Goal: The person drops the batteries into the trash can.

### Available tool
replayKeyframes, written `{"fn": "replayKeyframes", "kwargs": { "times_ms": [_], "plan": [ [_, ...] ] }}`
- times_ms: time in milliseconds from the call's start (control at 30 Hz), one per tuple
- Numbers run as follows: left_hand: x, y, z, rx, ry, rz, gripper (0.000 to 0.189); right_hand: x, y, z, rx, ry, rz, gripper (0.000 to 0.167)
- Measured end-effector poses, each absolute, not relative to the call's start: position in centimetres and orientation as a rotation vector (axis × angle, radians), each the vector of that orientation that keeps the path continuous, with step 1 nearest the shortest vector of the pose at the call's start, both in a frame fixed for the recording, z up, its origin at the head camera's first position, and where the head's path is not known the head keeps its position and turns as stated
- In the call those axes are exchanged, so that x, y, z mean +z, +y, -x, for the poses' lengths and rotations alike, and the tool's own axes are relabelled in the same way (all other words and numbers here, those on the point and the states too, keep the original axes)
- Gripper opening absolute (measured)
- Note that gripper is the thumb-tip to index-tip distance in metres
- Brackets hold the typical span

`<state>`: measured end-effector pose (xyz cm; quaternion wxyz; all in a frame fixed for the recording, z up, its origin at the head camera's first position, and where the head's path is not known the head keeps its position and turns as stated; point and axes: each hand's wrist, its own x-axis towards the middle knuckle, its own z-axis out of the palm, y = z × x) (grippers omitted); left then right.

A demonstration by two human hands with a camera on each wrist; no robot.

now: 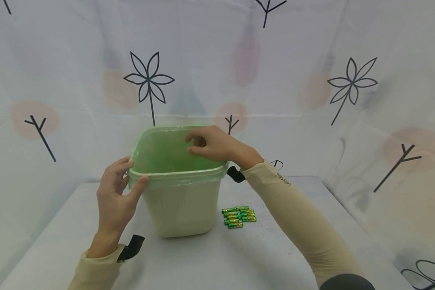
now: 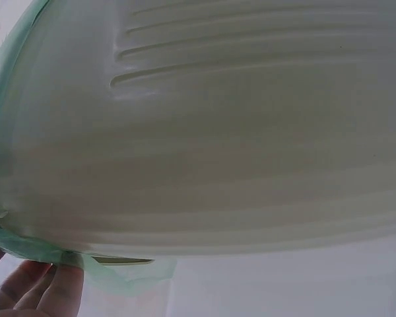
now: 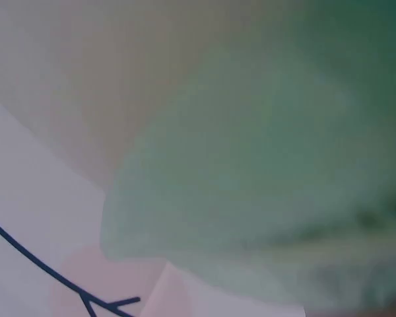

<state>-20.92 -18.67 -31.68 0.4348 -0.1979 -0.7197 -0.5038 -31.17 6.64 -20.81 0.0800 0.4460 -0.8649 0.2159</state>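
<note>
A pale trash bin (image 1: 183,211) stands on the table, lined with a thin green trash bag (image 1: 159,151) folded over its rim. My left hand (image 1: 117,197) holds the bin's left front corner, thumb on the front rim and fingers at the left side. In the left wrist view the fingertips of the left hand (image 2: 43,290) touch the bag's overhanging edge. Over the bin's opening is my right hand (image 1: 215,143), its fingers loosely curled with nothing seen in them. The right wrist view shows the green bag (image 3: 251,172) close up and blurred; the hand is mostly hidden there.
Several green batteries (image 1: 239,216) lie grouped on the white table (image 1: 261,262), to the right of the bin. Behind the table hangs a pale cloth (image 1: 203,52) printed with flowers and twigs.
</note>
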Motion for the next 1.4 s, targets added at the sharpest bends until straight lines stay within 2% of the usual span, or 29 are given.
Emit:
{"fn": "replayKeyframes", "kwargs": {
  "times_ms": [367, 667, 1000, 1400],
  "plan": [
    [-31.8, -18.7, 21.0, -1.263, -1.767, 0.521, 0.047, -20.6, 11.3, 29.8, 0.680, -2.487, -1.207, 0.029],
    [-31.8, -18.6, 20.9, -1.277, -1.769, 0.500, 0.048, -22.7, 14.8, 28.9, 0.716, -2.412, -1.183, 0.026],
    [-31.6, -18.4, 20.8, -1.277, -1.758, 0.515, 0.048, -27.6, 17.4, 27.3, 0.721, -2.421, -1.165, 0.021],
    [-31.8, -18.6, 20.9, -1.267, -1.768, 0.507, 0.047, -34.3, 19.5, 26.1, 0.692, -2.652, -1.048, 0.022]
  ]
}}
